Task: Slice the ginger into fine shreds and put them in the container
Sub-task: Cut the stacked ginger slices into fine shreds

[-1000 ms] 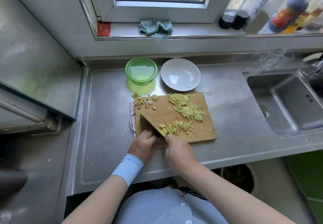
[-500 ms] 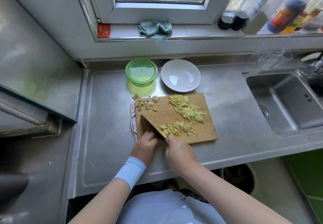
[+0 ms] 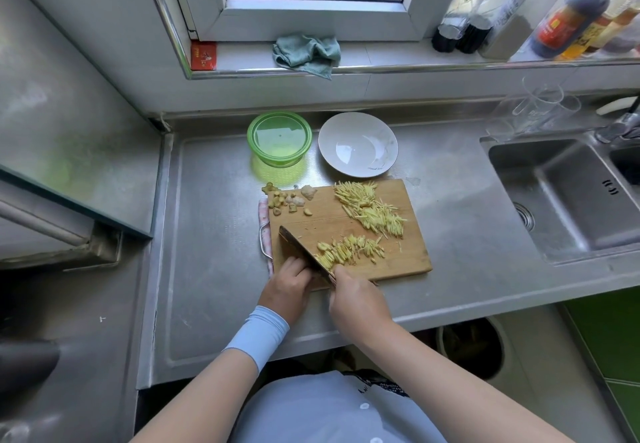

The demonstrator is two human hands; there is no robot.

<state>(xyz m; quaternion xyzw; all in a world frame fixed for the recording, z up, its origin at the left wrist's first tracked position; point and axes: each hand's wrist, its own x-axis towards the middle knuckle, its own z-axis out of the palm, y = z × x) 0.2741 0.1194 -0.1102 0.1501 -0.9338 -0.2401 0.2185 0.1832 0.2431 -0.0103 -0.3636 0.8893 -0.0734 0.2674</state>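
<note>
A wooden cutting board (image 3: 391, 252) lies on the steel counter. My right hand (image 3: 358, 302) grips the handle of a dark cleaver (image 3: 298, 252), whose blade runs diagonally across the board's near left part. My left hand (image 3: 289, 287) sits just left of the blade with curled fingers, holding down ginger that the blade hides. Freshly cut ginger shreds (image 3: 349, 252) lie right of the blade. A bigger shred pile (image 3: 372, 209) lies further back. Ginger trimmings (image 3: 287, 200) sit at the board's far left corner. The green container (image 3: 279, 138) stands behind the board.
A white bowl (image 3: 358, 145) stands right of the green container. The sink (image 3: 568, 193) is at the right, with clear glasses (image 3: 540, 107) behind it. A cloth (image 3: 306, 55) and sauce bottles (image 3: 568, 20) sit on the window sill. A bin (image 3: 471, 345) stands below the counter edge.
Both hands and the cleaver stay in almost the same spot on the near left of the board. The shred piles look unchanged.
</note>
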